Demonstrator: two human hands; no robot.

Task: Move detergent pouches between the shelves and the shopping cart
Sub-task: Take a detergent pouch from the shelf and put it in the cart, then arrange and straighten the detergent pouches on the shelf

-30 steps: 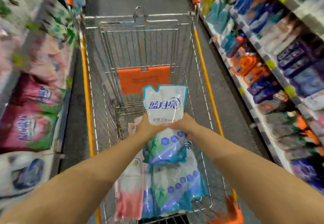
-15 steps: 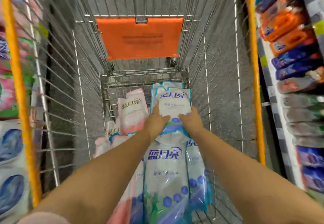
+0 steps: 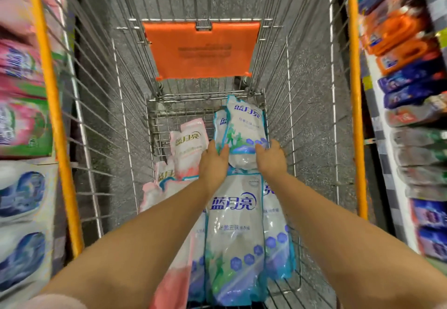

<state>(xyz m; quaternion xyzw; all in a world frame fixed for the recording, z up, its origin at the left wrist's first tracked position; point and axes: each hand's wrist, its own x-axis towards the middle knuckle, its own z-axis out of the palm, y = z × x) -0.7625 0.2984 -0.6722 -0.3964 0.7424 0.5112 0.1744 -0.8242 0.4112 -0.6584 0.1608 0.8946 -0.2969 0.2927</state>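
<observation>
Blurred shelves (image 3: 408, 49), wire cart (image 3: 354, 95), left hand (image 3: 213, 162) and right hand (image 3: 271, 159) grasping blue pouch (image 3: 244, 124), underside hidden

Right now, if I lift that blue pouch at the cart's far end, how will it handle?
Probably floppy: the blue pouch bulges at its base where the left hand and right hand grip it, so the top may sag. Likely heavy for its size, as it looks liquid-filled. Its glossy film may slip.
</observation>
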